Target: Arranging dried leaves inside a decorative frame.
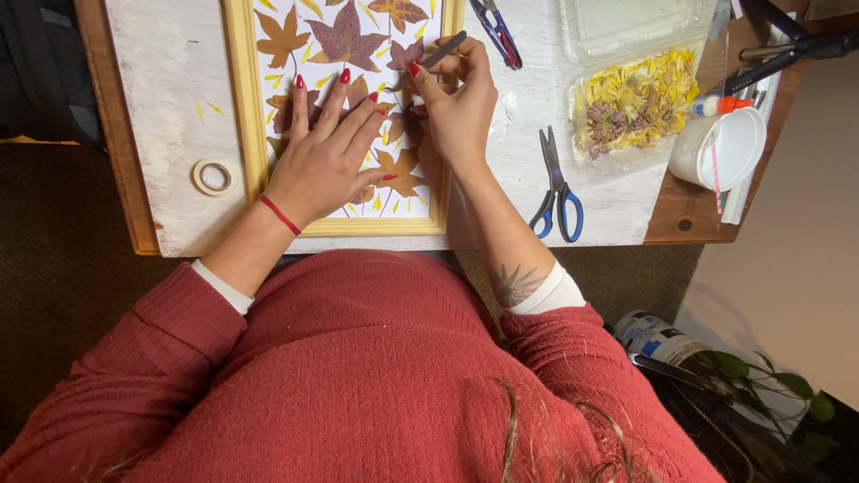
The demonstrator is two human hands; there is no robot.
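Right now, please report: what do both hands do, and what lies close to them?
Left hand flat on pressed leaves in wooden frame. Right hand grips grey tweezers over leaves. Blue scissors lie right of frame, apart.

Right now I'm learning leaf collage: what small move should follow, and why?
Probably lower the tweezers in the right hand onto the small dark leaf, since their tip sits beside it while the left hand lies flat across the leaves, steadying them.

Flat pressed leaves [344, 40], orange, brown and purple, lie on white paper in a pale wooden frame [240, 98], some under spread fingers. Grey tweezers [441, 50] slant between pinching fingertips.
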